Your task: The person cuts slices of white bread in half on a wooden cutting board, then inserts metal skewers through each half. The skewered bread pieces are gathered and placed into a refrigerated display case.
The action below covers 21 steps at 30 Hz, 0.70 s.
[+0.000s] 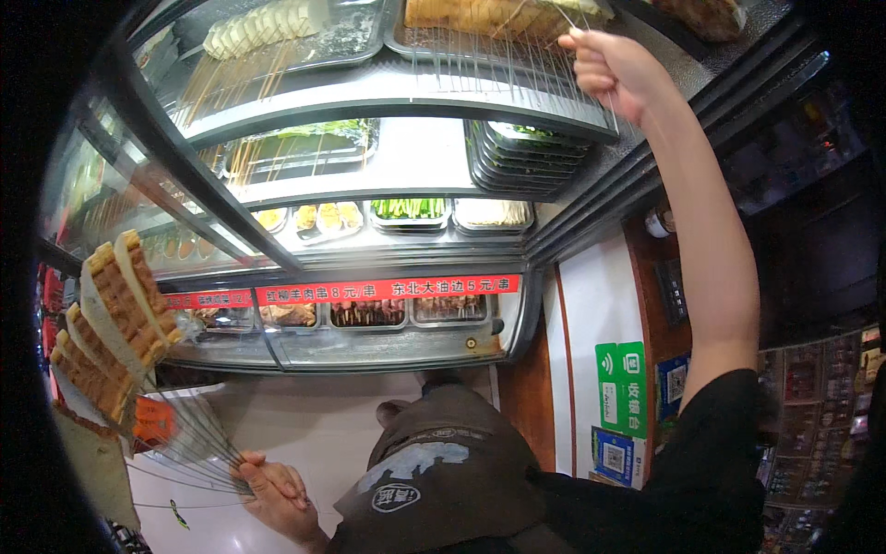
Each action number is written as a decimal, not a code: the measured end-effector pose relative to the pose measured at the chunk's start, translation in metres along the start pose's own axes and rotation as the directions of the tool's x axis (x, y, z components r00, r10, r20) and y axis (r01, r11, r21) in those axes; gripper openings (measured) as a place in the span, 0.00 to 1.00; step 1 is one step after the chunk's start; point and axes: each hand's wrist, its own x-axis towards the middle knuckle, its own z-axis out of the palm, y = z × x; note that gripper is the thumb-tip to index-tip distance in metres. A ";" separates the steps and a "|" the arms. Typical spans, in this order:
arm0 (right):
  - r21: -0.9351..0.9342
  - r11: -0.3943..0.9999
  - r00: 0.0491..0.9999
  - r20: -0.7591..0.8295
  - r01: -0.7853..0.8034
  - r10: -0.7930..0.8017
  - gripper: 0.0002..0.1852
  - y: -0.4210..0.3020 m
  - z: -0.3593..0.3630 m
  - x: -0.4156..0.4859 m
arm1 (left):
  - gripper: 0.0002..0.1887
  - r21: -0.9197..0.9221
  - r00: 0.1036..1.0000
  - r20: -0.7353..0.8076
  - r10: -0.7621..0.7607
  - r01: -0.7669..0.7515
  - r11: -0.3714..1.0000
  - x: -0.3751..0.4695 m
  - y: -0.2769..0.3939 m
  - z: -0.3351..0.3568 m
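Observation:
My left hand grips a fanned bunch of thin metal skewers by their lower ends. Bread-like slices with browned, scored faces and pale edges are threaded on the far ends, at the left. Up at the top right, my right hand pinches a metal skewer; its upper end runs out of view. Beside that hand, a metal tray on the top shelf holds a row of similar yellow-brown skewered pieces. Their bare metal ends hang over the shelf's front edge.
A lit display fridge surrounds the shelves, with a frame post at left. Nearby are white slices on bamboo sticks, stacked trays and boxed vegetables. A wooden counter with printed signs stands at right.

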 end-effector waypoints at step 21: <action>-0.457 0.884 0.959 -0.280 -0.101 -0.035 0.18 0.001 -0.070 0.156 | 0.13 -0.001 0.999 -0.027 0.022 -0.022 1.000 -0.027 -0.001 -0.011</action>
